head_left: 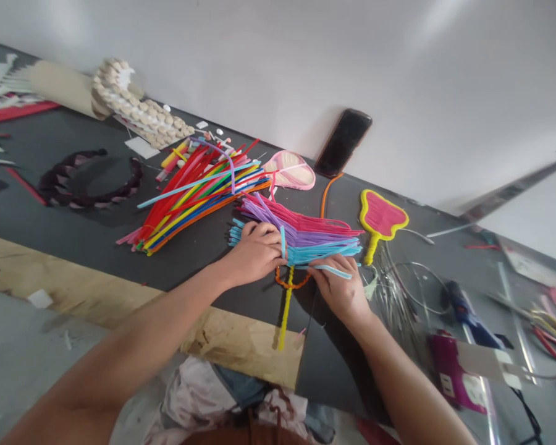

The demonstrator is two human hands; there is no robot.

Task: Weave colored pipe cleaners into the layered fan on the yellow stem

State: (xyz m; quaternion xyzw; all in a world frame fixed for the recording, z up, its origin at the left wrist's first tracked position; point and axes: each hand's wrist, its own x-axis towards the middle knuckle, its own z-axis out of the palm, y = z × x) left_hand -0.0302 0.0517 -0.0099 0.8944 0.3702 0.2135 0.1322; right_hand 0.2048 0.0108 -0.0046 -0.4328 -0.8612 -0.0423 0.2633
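Observation:
A layered piece made of pipe cleaners [301, 224] lies in front of me, its rows pink, purple and light blue. A yellow twisted stem [286, 312] and an orange twisted loop [298, 286] extend from its lower middle. My left hand [258, 252] is closed on the piece's left side, by the centre, where a short light blue end stands up beside the fingers. In my right hand [340, 285], a light blue pipe cleaner [336, 271] is pinched along the lower right edge. The fingertips of both hands are partly hidden.
Loose coloured pipe cleaners [189, 204] lie to the left, near a dark braided headband [90, 201]. A phone [344, 142] leans on the wall. Rightward are a pink-and-yellow paddle shape [382, 216], wires [396, 300], a magenta glue gun-like tool [449, 371] and scissors [544, 327].

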